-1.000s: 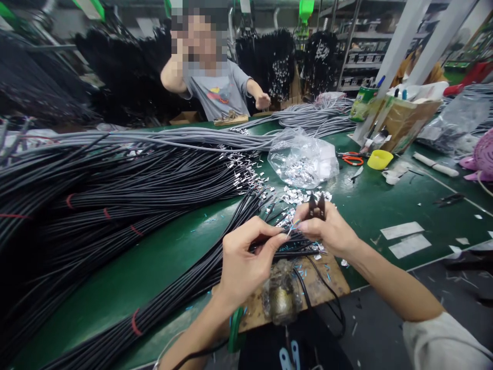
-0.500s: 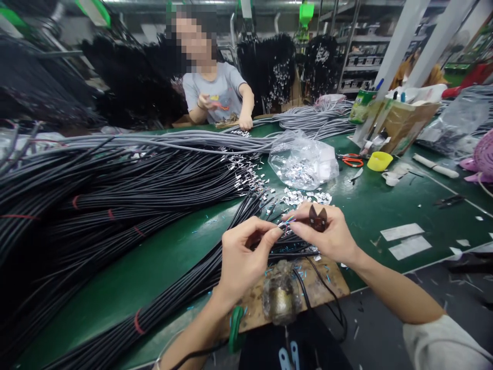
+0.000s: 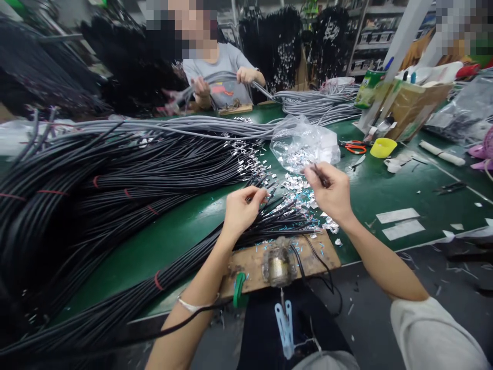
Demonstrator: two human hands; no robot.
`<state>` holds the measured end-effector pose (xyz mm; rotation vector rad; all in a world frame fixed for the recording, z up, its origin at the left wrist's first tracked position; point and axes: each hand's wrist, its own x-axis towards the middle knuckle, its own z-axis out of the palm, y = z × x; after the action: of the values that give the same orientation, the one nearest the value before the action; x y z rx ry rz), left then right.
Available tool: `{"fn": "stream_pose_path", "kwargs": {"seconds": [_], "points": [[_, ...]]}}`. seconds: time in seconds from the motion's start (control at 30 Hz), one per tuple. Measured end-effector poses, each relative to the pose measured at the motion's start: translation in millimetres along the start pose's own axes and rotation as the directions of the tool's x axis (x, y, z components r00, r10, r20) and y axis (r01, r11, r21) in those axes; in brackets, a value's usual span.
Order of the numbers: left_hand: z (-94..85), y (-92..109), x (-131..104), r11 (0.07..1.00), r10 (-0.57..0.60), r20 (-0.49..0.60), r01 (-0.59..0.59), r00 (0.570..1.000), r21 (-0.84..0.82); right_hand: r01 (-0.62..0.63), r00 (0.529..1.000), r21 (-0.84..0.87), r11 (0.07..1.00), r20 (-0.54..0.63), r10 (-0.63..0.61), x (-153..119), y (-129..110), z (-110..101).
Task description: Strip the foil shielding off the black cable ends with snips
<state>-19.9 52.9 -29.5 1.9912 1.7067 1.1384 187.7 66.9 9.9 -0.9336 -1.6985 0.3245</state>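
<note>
My left hand [image 3: 245, 206] is closed, thumb and forefinger pinched near the tips of the black cables [image 3: 185, 259]; what it pinches is too small to make out. My right hand [image 3: 331, 187] is wrapped round a small dark tool [image 3: 322, 176], just in front of the clear plastic bag [image 3: 302, 141] of scraps. White and blue scraps [image 3: 298, 192] lie between the hands. Below them a wooden board [image 3: 250, 262] carries a round metal device [image 3: 279, 264]. A red tie [image 3: 157, 280] binds the black cables.
Large black cable bundles [image 3: 173, 172] fill the left, with grey cables [image 3: 185, 126] behind. Across the table a person [image 3: 219, 67] holds grey cables. Orange-handled scissors [image 3: 354, 147], a yellow ring [image 3: 383, 148] and a cardboard holder [image 3: 414, 110] stand at the right.
My hands have moved apart and up; the right has left the coloured wires and reached towards the bag. The person opposite has lifted grey cables. The view has tilted down slightly.
</note>
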Motion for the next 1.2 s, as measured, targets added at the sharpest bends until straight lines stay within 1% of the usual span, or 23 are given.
{"fn": "stream_pose_path", "kwargs": {"seconds": [0.03,0.07,0.13,0.17,0.2,0.27,0.3,0.33,0.37,0.4,0.5,0.57,0.63,0.7,0.77,0.83,0.9,0.97,1.03,1.07,1.1,1.13,1.2], "points": [[3.0,-7.3,1.9,0.999,-0.002,0.017,0.001,1.0,0.052,-0.002,1.0,-0.008,1.0,0.016,0.002,1.2,1.7,-0.4],[6.3,-13.6,3.1,0.995,-0.003,0.041,-0.002,0.999,0.099,0.006,0.998,-0.022,1.0,0.059,-0.005,1.8,3.5,-0.3],[12.6,-22.5,3.9,0.986,-0.002,0.103,-0.015,0.995,0.168,0.048,0.975,-0.076,0.996,0.222,-0.03,1.1,7.4,1.2],[15.2,-25.2,3.8,0.979,0.0,0.133,-0.027,0.991,0.201,0.077,0.943,-0.122,0.99,0.33,-0.032,0.1,9.6,2.3],[17.2,-26.9,3.7,0.972,0.003,0.16,-0.04,0.987,0.23,0.11,0.897,-0.182,0.977,0.441,-0.019,-1.2,11.8,3.5],[19.8,-28.4,3.3,0.957,0.006,0.201,-0.064,0.98,0.283,0.187,0.779,-0.325,0.927,0.624,0.062,-3.7,15.7,5.6],[20.4,-28.6,3.2,0.95,0.006,0.218,-0.074,0.976,0.305,0.218,0.728,-0.384,0.897,0.676,0.113,-4.6,17.1,6.1],[20.7,-28.5,3.1,0.943,0.006,0.234,-0.083,0.972,0.323,0.24,0.692,-0.426,0.872,0.705,0.154,-5.0,18.1,6.3],[20.6,-28.2,3.0,0.937,0.006,0.248,-0.092,0.969,0.337,0.252,0.672,-0.452,0.856,0.718,0.181,-4.9,18.6,6.1],[20.1,-27.7,3.0,0.933,0.011,0.263,-0.104,0.965,0.344,0.254,0.668,-0.466,0.848,0.719,0.195,-4.2,18.9,5.5],[17.6,-25.1,3.4,0.934,0.062,0.326,-0.171,0.943,0.315,0.231,0.693,-0.483,0.845,0.691,0.206,0.0,18.4,1.7],[16.4,-23.9,4.6,0.939,0.119,0.383,-0.23,0.916,0.258,0.215,0.709,-0.498,0.84,0.671,0.216,3.0,17.8,-1.4],[17.5,-24.8,6.7,0.942,0.154,0.426,-0.263,0.892,0.21,0.204,0.722,-0.505,0.839,0.656,0.219,5.1,17.3,-4.1],[21.1,-28.1,9.1,0.946,0.149,0.443,-0.258,0.884,0.195,0.198,0.731,-0.502,0.842,0.647,0.215,5.7,16.8,-5.6],[26.2,-32.2,11.0,0.952,0.124,0.437,-0.231,0.891,0.203,0.19,0.736,-0.489,0.852,0.645,0.206,5.0,16.7,-5.5],[30.2,-34.6,11.7,0.955,0.099,0.394,-0.198,0.914,0.219,0.183,0.737,-0.458,0.87,0.65,0.187,2.9,17.2,-3.7],[31.4,-32.9,11.1,0.959,0.083,0.3,-0.158,0.95,0.235,0.185,0.734,-0.413,0.892,0.662,0.154,-0.3,18.3,-0.3],[29.5,-26.5,9.7,0.966,0.07,0.173,-0.111,0.982,0.236,0.192,0.726,-0.355,0.915,0.679,0.111,-4.1,19.2,3.8],[25.3,-16.0,7.6,0.973,0.057,0.063,-0.069,0.996,0.221,0.2,0.722,-0.299,0.933,0.689,0.066,-7.3,18.6,7.4],[22.7,-9.7,6.2,0.979,0.052,0.024,-0.056,0.998,0.196,0.198,0.732,-0.271,0.942,0.68,0.042,-8.3,17.4,8.8],[19.9,-2.8,4.5,0.987,0.051,-0.005,-0.05,0.999,0.155,0.187,0.752,-0.24,0.953,0.659,0.019,-8.8,15.6,9.7],[17.1,4.4,2.6,0.994,0.057,-0.028,-0.054,0.998,0.098,0.166,0.785,-0.204,0.965,0.619,-0.004,-8.7,13.3,10.1],[11.4,18.5,-1.3,0.988,0.097,-0.077,-0.106,0.992,-0.114,0.102,0.866,-0.107,0.989,0.499,-0.036,-7.4,7.5,9.6]]}}
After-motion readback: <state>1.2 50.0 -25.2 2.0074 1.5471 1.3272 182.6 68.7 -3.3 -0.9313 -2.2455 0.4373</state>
